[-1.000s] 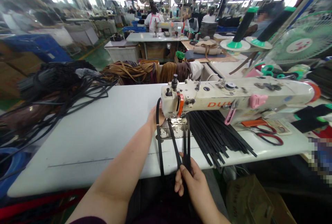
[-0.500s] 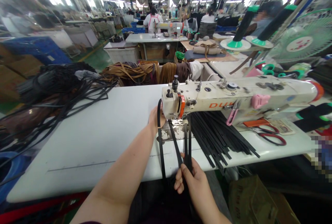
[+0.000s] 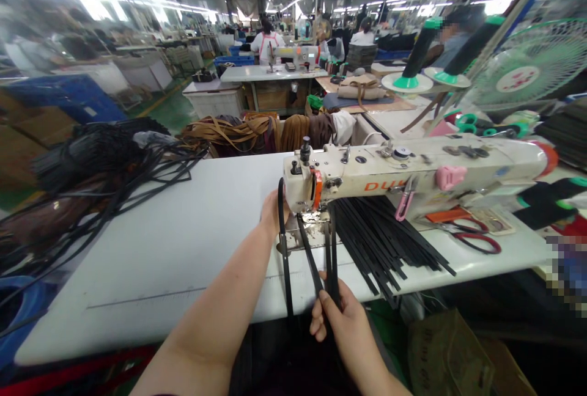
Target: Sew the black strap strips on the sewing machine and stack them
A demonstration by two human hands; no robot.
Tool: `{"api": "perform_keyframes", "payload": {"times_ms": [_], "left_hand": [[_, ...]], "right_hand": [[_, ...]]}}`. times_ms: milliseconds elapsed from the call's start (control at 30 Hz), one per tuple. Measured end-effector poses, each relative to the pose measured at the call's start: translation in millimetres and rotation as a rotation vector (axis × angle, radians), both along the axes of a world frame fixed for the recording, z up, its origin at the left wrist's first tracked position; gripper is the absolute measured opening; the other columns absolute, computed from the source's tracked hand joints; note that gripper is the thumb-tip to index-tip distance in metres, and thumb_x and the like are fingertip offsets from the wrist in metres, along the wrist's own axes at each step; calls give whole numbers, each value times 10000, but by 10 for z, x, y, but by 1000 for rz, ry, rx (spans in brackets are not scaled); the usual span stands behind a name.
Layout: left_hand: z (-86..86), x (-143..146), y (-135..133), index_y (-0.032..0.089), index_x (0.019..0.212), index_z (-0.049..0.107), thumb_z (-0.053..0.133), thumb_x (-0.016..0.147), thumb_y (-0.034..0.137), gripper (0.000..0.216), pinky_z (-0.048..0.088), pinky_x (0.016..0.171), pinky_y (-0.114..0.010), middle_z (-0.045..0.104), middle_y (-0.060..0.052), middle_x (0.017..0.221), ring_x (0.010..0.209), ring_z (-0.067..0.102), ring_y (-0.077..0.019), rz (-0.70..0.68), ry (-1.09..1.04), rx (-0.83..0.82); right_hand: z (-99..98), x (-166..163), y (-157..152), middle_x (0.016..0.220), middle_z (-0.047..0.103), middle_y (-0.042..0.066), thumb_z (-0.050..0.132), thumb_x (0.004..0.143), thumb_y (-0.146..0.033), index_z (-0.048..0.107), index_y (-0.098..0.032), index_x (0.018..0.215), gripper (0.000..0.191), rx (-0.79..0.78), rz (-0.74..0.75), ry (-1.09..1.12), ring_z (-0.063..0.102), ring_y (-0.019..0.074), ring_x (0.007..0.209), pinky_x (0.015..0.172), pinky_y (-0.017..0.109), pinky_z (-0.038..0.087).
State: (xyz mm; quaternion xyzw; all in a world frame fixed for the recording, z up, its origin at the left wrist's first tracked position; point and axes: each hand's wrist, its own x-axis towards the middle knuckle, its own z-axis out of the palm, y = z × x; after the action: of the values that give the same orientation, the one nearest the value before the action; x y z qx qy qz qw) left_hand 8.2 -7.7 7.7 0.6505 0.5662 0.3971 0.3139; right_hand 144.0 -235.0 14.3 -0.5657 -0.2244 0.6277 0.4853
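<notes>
A sewing machine [image 3: 413, 170] stands on the white table, and a black strap [image 3: 309, 249] runs from under its presser foot toward me. My right hand [image 3: 337, 310] is closed on this strap at the table's front edge, thumb on top; two more strap lengths [image 3: 331, 243] pass by its fingers. Behind the machine's head, my left hand [image 3: 274, 208] reaches in beside the needle area. Its fingers are mostly hidden there. Another black strap length [image 3: 285, 261] loops down past the left wrist and over the table edge.
Many cut black straps [image 3: 380, 243] lie under the machine arm. Red-handled scissors [image 3: 477, 240] and pink thread snips [image 3: 404, 201] are at the right. A tangle of black cords [image 3: 137, 170] covers the table's left end. Thread cones [image 3: 417, 57] and a green fan [image 3: 523, 75] stand behind.
My view has shifted slightly, so the machine appears a little farther left. Both hands keep nearly the same positions, the right still gripping the strap.
</notes>
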Motion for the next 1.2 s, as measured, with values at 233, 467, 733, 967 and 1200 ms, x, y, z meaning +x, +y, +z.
{"api": "perform_keyframes", "payload": {"times_ms": [233,467,733,967,1200], "left_hand": [[-17,-71,-264,186,1052,741,616,893,192,202,561,979,-370,751,-71,1115,1057,691,-255,51,69,37],[-328,-141,-827,225,968,754,554,924,149,218,537,1088,-433,736,-70,1132,1145,669,-233,-158,134,323],[-336,-141,-978,218,1227,705,591,975,205,277,433,1185,-537,693,-74,1311,1349,550,-276,-218,387,372],[-311,-128,-956,205,1199,716,558,1002,241,255,453,1174,-516,702,-85,1293,1321,578,-263,-210,369,362],[-282,-136,-980,215,1239,699,539,1015,250,278,452,1176,-527,698,-87,1301,1314,590,-264,-222,373,363]], "right_hand": [[35,3,-12,537,619,-82,785,696,-593,456,-117,1276,820,-1,-2,-21,596,150,396,367,231,426],[28,24,-64,538,625,-71,780,721,-626,513,-132,1233,760,23,5,-15,592,144,399,375,229,421],[58,148,-199,589,660,-6,647,859,-673,652,-116,1097,606,70,-2,1,573,124,441,419,226,387],[36,222,-214,593,623,-30,778,794,-601,694,-146,953,489,70,-34,-10,578,108,482,438,208,396],[45,213,-214,639,672,-21,865,686,-600,598,-199,830,503,12,-28,8,678,152,516,448,216,464]]}}
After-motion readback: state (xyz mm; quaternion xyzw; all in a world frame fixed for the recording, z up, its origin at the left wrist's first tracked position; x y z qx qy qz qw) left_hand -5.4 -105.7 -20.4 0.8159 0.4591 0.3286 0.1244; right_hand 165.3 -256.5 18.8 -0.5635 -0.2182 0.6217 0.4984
